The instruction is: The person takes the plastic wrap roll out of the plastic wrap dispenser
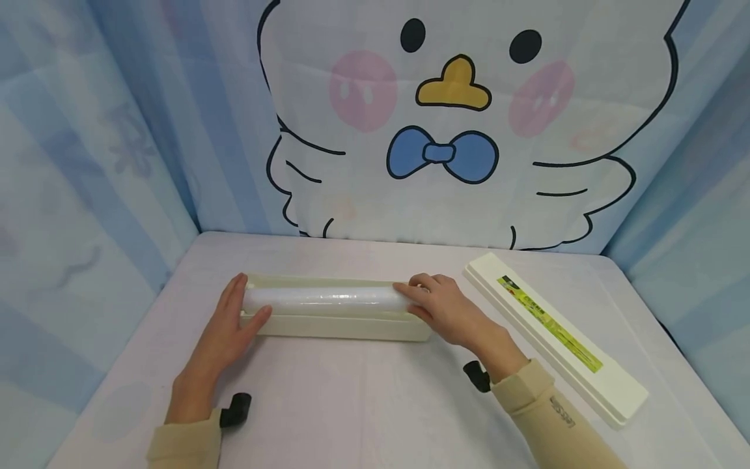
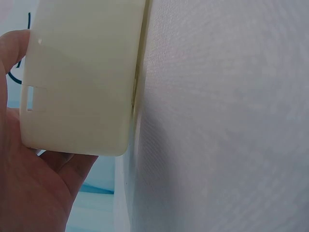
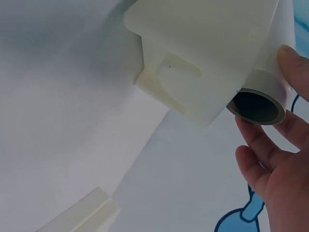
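A clear, shiny roll of plastic wrap (image 1: 325, 298) lies along a long cream box (image 1: 346, 327) without its lid. My left hand (image 1: 225, 335) grips the box's left end, thumb at the front and fingers behind; the left wrist view shows that end wall (image 2: 82, 87) close up. At the other end, my right hand (image 1: 448, 312) holds the roll between thumb and fingers. In the right wrist view the tube's hollow end (image 3: 265, 81) sticks up past the box wall (image 3: 217, 53), so this end of the roll is raised.
A long cream lid (image 1: 556, 339) with a yellow-green label lies slantwise on the right of the white-covered table (image 1: 351, 404). Behind the table hangs a curtain (image 1: 445, 208) with a cartoon bird, and further curtains enclose both sides.
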Available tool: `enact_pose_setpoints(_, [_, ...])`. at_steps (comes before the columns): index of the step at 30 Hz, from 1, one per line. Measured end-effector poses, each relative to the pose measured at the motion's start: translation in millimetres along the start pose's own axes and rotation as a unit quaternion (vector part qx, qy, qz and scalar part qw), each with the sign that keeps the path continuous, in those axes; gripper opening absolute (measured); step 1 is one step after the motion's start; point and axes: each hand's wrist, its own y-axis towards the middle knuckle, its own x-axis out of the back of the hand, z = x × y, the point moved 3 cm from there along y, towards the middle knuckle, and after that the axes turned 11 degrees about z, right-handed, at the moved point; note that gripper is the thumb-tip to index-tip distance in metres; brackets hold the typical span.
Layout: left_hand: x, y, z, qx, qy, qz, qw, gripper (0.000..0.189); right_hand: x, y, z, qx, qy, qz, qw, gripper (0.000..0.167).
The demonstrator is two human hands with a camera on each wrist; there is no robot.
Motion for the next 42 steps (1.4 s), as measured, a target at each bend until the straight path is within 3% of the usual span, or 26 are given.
enact_pose_setpoints(9, [-0.5, 0.8, 1.3, 0.001, -0.002, 0.003, 1.0, 0.088, -7, -3.0, -2, 0.012, 0.102, -0.032, 0.9942, 0.044])
enact_pose_setpoints(16, [0.1, -0.4, 0.2, 0.007, 0.0, 0.002, 1.0, 0.089, -15, -0.1, -1, 0.042, 0.168, -0.08, 0.9816, 0.042])
enact_pose_setpoints(21, [1.3, -1.1, -0.7, 0.008, -0.001, 0.002, 1.0, 0.089, -20, 4.4, 0, 0.042, 0.192, -0.07, 0.978, 0.047])
enact_pose_setpoints(28, [0.9, -0.9, 0.5, 0.002, -0.002, 0.001, 1.0, 0.088, -18, 10.1, 4, 0.012, 0.115, -0.046, 0.9922, 0.068])
enact_pose_setpoints(36, [0.1, -1.4, 1.3, 0.006, 0.002, -0.001, 1.0, 0.09, -15, 15.4, 5, 0.063, 0.011, -0.067, 0.9957, 0.061])
enact_pose_setpoints(42, [0.3, -1.4, 0.7, 0.011, 0.0, -0.001, 0.9999, 0.091, -5, 17.2, 8, 0.084, -0.058, -0.049, 0.9936, 0.057])
